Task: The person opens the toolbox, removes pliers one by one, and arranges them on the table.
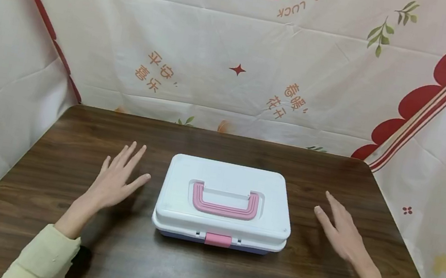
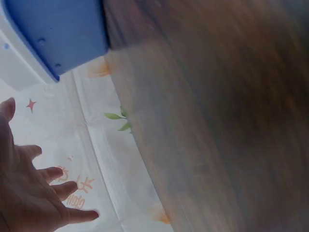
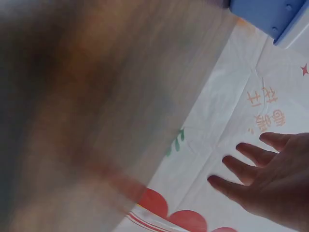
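A storage box [image 1: 220,227] with a white lid and blue base stands in the middle of the table, its lid down. A pink carrying handle [image 1: 223,210] lies folded flat on top, and a pink latch [image 1: 218,240] sits at the front edge. To the left of the box my left hand [image 1: 111,184] hovers with fingers spread, holding nothing. My right hand [image 1: 342,232] is on the other side, fingers extended and apart from the box. Both wrist views show the blue side [image 2: 63,34] of the base beyond the fingers.
The dark wood-grain table [image 1: 118,259] runs back to a white printed cloth [image 1: 222,35] with red trim and lettering. Similar cloth hangs along the left and right sides. Light sleeves [image 1: 46,252] cover both forearms.
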Demonstrator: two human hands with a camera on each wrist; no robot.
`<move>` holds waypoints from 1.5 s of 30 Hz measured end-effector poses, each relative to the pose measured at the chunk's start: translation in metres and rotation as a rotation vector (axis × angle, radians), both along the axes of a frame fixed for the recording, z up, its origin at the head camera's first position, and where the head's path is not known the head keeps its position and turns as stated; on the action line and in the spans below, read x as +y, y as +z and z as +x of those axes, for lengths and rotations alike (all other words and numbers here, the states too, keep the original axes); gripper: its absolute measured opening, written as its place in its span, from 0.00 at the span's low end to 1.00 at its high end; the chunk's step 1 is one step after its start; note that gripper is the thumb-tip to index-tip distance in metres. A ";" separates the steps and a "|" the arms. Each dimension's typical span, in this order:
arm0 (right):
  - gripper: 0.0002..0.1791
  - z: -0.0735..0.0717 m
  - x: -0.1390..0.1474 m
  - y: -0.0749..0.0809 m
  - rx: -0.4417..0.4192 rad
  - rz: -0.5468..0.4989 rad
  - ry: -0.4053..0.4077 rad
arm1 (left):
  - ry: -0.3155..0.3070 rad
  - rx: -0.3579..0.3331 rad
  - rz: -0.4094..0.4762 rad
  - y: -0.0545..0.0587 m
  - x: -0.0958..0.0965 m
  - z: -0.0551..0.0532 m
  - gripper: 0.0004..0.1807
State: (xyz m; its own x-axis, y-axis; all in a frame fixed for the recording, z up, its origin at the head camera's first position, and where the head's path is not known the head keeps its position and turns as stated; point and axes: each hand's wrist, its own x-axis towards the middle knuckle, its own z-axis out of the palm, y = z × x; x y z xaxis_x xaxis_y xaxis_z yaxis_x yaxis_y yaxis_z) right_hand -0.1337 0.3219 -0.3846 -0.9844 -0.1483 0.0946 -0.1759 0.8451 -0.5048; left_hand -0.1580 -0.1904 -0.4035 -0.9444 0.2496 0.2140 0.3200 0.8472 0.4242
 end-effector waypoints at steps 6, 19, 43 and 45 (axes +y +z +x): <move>0.29 0.018 0.017 -0.014 -0.107 -0.295 -0.018 | -0.006 -0.131 0.398 0.008 0.007 0.002 0.34; 0.33 0.059 0.007 -0.044 -0.614 -0.998 0.278 | -0.031 -0.629 1.024 0.023 0.036 0.009 0.30; 0.27 0.079 -0.134 -0.040 -0.949 -1.135 0.165 | -0.038 -0.654 0.900 0.024 0.054 0.021 0.36; 0.28 0.078 -0.140 -0.042 -0.954 -1.142 0.165 | -0.036 -0.652 0.894 0.024 0.054 0.021 0.37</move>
